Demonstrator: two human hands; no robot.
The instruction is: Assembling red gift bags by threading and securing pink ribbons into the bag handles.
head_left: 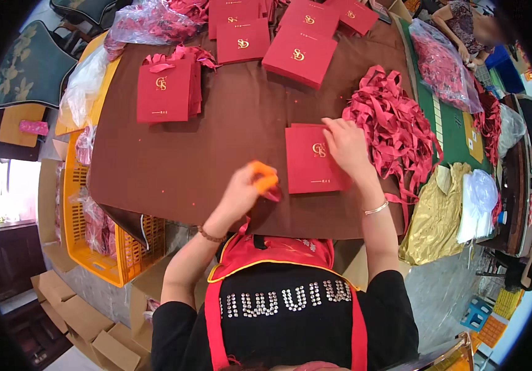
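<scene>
A flat red paper bag [308, 162] with a gold emblem lies on the brown table [229, 123] in front of me. My right hand [346, 145] rests on its upper right corner, fingers spread. My left hand [247, 188] is closed around an orange tool [265, 179], just left of the bag; a bit of red ribbon shows beneath that tool. A pile of red ribbon [393, 127] lies right of the bag.
A stack of red bags [166, 89] sits at the left, red boxes [300, 55] at the far edge. Bags of ribbon [442, 62] lie at the right. A yellow crate [102, 229] stands at the left edge, cardboard boxes [93, 321] on the floor. Another person [464, 25] sits at far right.
</scene>
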